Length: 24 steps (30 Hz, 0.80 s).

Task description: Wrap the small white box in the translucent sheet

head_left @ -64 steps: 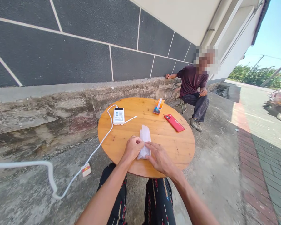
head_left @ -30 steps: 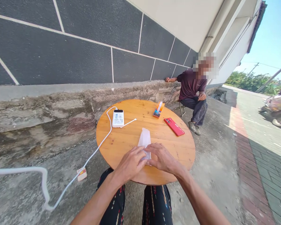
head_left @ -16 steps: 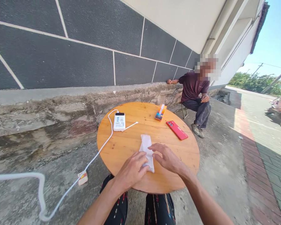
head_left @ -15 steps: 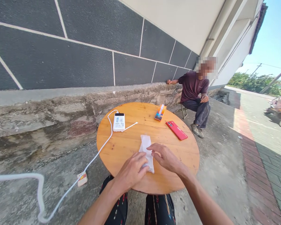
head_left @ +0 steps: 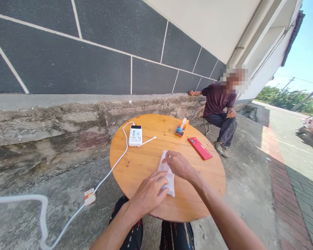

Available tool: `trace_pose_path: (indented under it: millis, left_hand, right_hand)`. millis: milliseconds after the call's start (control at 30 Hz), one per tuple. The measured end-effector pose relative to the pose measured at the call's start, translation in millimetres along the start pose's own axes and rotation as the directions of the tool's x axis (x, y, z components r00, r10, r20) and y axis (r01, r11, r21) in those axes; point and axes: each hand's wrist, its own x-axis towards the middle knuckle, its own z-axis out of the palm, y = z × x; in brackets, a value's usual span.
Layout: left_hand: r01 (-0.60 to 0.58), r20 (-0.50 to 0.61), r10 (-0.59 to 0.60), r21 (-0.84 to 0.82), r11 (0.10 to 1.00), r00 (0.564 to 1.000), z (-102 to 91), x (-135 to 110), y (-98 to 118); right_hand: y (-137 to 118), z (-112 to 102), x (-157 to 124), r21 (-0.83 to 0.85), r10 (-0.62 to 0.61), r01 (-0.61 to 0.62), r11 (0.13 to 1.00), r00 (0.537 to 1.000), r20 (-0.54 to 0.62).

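A white, thin, folded sheet [head_left: 169,180], tissue-like, lies lengthwise on the round wooden table [head_left: 135,166] in front of me. My left hand [head_left: 151,190] rests over its near left side, fingers loosely spread and touching it. Over the far part of the sheet is my right hand [head_left: 177,163], its fingers bent and pointing left and down. The fingertips meet or hover just above the sheet; I see no clear grip. Both hands partly cover the sheet.
On the table are a white power bank [head_left: 135,136] with a white cable [head_left: 114,162], an orange-and-blue box [head_left: 182,127] and a red phone [head_left: 199,148]. A small carton [head_left: 90,197] lies on the ground. A seated person [head_left: 220,104] is by the wall.
My right hand has moved toward the far end of the sheet and its fingers have bent more. The left hand stays near the sheet's lower left. The view has shifted slightly.
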Motion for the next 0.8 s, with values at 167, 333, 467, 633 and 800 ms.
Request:
trace_pose_path:
  millis: [167,333,467,633,800]
  left_hand:
    - [-0.004,-0.007,0.004,-0.013,1.000,1.000,-0.3,-0.4,-2.1]
    - [-0.008,-0.010,0.008,-0.029,1.000,1.000,-1.3,-0.5,-2.2]
    - [-0.002,-0.019,0.002,-0.026,1.000,1.000,-0.9,-1.1,-1.5]
    - [-0.004,-0.014,0.004,-0.029,1.000,1.000,-1.8,-0.7,0.0]
    - [-0.003,-0.030,0.002,-0.039,0.999,1.000,-1.6,0.2,0.7]
  right_hand:
    - [-3.1,1.4,-0.5,0.036,0.033,-0.034,0.999,0.999,0.019]
    - [-3.7,2.8,-5.0,0.058,0.058,-0.058,0.997,0.998,0.003]
    - [-3.6,1.9,-9.4,0.022,0.113,-0.113,0.993,0.993,0.027]
    - [-4.7,0.2,-13.3,-0.003,0.187,-0.187,0.982,0.982,0.015]
    - [-5.2,-1.3,-14.6,-0.019,0.207,-0.207,0.978,0.978,0.025]
